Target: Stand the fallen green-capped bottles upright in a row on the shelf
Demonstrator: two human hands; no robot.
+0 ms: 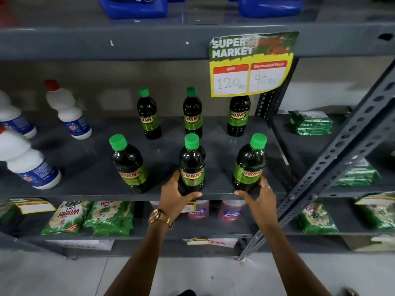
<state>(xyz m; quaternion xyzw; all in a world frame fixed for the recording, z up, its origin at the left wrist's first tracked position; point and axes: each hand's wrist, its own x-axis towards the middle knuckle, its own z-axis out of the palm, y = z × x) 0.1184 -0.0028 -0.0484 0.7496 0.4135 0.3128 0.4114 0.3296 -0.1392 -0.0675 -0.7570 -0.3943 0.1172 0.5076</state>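
Note:
Dark green-capped bottles with "SUNNY" labels stand upright on the grey shelf (85,167) in two rows. The back row has a left bottle (149,116), a middle bottle (192,113) and a right bottle (239,116) partly behind a price sign. In the front row, the left bottle (129,165) stands free. My left hand (174,195) wraps the base of the front middle bottle (192,165). My right hand (259,196) cups the base of the front right bottle (250,165), thumb spread out to the left.
White red-capped bottles (66,112) stand at the shelf's left. A yellow-green price sign (252,65) hangs from the shelf above. A slanted metal upright (333,159) crosses at right. Green packets (111,218) and pink bottles lie on the shelf below. Blue jugs sit above.

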